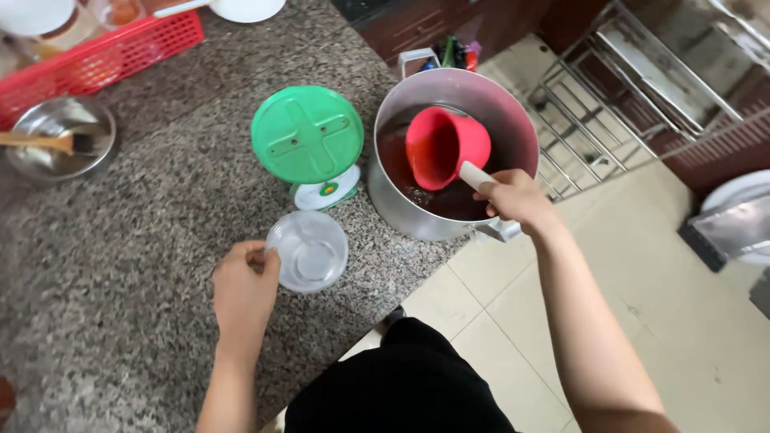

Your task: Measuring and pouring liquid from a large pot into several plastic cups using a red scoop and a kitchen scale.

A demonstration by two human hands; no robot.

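My right hand [513,199] grips the white handle of a red scoop [443,146], which is tilted inside a large metal pot [505,120] holding dark brown liquid. My left hand [245,290] pinches the rim of a small clear plastic cup [309,250] standing on the speckled granite counter [144,240]. Just behind the cup stands a kitchen scale with a round green top [307,134]. The pot sits at the counter's right edge, right of the scale.
A steel bowl [56,140] with a wooden-handled brush lies at the left. A red plastic basket [96,56] with white dishes stands at the back left. A metal rack [634,88] stands on the tiled floor to the right.
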